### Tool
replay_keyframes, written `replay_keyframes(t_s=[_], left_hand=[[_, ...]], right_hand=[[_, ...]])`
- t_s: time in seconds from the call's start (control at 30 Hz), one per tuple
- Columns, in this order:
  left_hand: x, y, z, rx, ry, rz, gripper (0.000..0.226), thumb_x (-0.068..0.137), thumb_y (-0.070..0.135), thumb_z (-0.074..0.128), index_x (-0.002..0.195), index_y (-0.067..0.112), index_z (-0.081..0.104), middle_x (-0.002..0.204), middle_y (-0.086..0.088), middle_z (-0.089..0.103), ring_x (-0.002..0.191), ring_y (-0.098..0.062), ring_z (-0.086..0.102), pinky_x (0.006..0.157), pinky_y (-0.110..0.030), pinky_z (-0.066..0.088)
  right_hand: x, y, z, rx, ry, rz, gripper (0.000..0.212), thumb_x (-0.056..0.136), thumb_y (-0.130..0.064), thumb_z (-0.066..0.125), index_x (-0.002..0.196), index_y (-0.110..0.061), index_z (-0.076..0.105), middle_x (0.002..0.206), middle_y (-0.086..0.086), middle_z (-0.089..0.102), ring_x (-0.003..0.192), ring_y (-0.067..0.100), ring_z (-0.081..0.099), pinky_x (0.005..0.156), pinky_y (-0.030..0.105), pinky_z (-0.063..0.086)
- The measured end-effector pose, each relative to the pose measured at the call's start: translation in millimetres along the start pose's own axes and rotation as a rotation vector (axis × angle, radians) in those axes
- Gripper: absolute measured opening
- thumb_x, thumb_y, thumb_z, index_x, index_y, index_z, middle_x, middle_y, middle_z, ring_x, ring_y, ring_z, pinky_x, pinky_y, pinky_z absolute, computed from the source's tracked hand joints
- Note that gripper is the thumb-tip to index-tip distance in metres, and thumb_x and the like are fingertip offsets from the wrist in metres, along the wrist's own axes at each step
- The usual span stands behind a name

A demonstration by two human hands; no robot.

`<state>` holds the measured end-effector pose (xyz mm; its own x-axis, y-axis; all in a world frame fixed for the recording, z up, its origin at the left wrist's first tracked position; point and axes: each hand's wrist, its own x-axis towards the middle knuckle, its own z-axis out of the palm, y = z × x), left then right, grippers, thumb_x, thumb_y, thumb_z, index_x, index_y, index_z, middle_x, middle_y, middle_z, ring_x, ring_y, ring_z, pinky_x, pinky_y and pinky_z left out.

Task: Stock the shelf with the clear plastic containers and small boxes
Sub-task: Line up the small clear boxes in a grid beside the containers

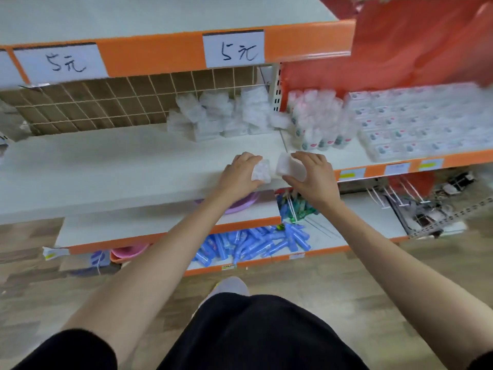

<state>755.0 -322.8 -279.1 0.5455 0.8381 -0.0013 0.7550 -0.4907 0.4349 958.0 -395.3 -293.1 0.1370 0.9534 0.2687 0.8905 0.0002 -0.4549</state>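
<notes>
Middle shelf [106, 166], white board, orange front lip on the section to the right. Both bare forearms reach forward and up from the bottom of the view, converging at the shelf's front edge near its right-hand end.

Left hand [238, 176]: back of the hand upward, fingers curled over a clear plastic container [262, 170], which sits just inside the front edge. Right hand [313, 176]: wrist bent slightly inward, fingers over the top and thumb underneath a small white box [289, 166], tilted, its near end over the front edge. Container and box sit just beside each other, a narrow gap between (whether either one rests on the board cannot be told; the picture is blurred).

At the back edge, right half: a loose pile of clear containers [218, 116] against a wire grid [106, 102] backed with cardboard. Next section to the right: upright bottles [317, 121], then rows of flat boxes [416, 124] out to the right end.

Shelf above carries two paper price tags [234, 49] on its orange front edge. Red plastic sheet [413, 36] hangs at the upper right. Lower shelf: heap of blue tubes [253, 244].
</notes>
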Motion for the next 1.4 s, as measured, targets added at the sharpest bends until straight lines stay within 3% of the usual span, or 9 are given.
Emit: replay_keyframes(t_s=[0.2,0.43,0.6,0.73,0.93,1.1,1.4], left_hand=[[65.5,84.7,32.1,-0.014,-0.057,0.142,0.067,0.085,0.035,0.070,0.144,0.016,0.043,0.139,-0.007,0.045,0.129,-0.025,0.039,0.102,-0.042,0.040],[162.8,173.3,78.8,-0.023,-0.102,0.293,0.067,0.086,0.032,0.071,0.144,0.015,0.043,0.141,-0.006,0.045,0.131,-0.025,0.038,0.104,-0.040,0.038],[235.6,232.9,104.1,-0.034,-0.122,0.311,0.068,0.086,0.034,0.071,0.145,0.017,0.042,0.143,-0.008,0.043,0.134,-0.025,0.036,0.105,-0.043,0.038],[285.1,269.4,118.8,-0.055,-0.152,0.301,0.069,0.085,0.034,0.072,0.145,0.018,0.042,0.143,-0.008,0.043,0.134,-0.026,0.037,0.104,-0.042,0.039],[321.6,290.8,140.3,-0.060,-0.145,0.230,0.069,0.084,0.035,0.073,0.144,0.016,0.044,0.142,-0.007,0.045,0.133,-0.026,0.038,0.107,-0.041,0.036],[339.9,290.1,146.8,-0.112,-0.107,0.094,0.071,0.084,0.032,0.075,0.145,0.018,0.042,0.142,-0.005,0.045,0.132,-0.022,0.039,0.104,-0.033,0.035],[351.2,316.4,157.6,-0.181,0.068,-0.167,0.066,0.080,0.030,0.077,0.140,0.021,0.050,0.136,-0.001,0.051,0.127,-0.021,0.044,0.105,-0.036,0.038]], right_hand=[[-8.4,86.2,-46.3,-0.032,0.097,0.100,0.057,0.080,-0.042,0.075,0.126,-0.010,0.062,0.127,0.009,0.064,0.115,0.037,0.055,0.095,0.045,0.045],[-3.0,186.6,-91.2,-0.044,0.188,0.257,0.057,0.082,-0.037,0.077,0.129,-0.010,0.059,0.127,0.009,0.063,0.117,0.035,0.052,0.099,0.040,0.038],[24.1,263.7,-126.5,-0.074,0.149,0.344,0.057,0.082,-0.037,0.076,0.130,-0.012,0.058,0.129,0.007,0.061,0.120,0.033,0.050,0.099,0.033,0.033],[53.6,311.5,-149.1,-0.087,0.123,0.390,0.062,0.083,-0.042,0.074,0.135,-0.015,0.055,0.135,0.006,0.058,0.126,0.031,0.046,0.102,0.039,0.036],[92.9,363.6,-159.9,-0.022,0.089,0.393,0.064,0.085,-0.039,0.073,0.138,-0.013,0.051,0.137,0.008,0.056,0.129,0.032,0.043,0.105,0.044,0.037],[136.6,408.5,-158.3,-0.020,-0.009,0.338,0.063,0.083,-0.038,0.075,0.136,-0.010,0.054,0.135,0.010,0.058,0.125,0.035,0.047,0.102,0.044,0.037],[196.4,467.9,-162.0,-0.009,-0.167,0.066,0.056,0.083,-0.040,0.074,0.130,-0.013,0.058,0.130,0.008,0.061,0.121,0.035,0.050,0.098,0.043,0.038]])
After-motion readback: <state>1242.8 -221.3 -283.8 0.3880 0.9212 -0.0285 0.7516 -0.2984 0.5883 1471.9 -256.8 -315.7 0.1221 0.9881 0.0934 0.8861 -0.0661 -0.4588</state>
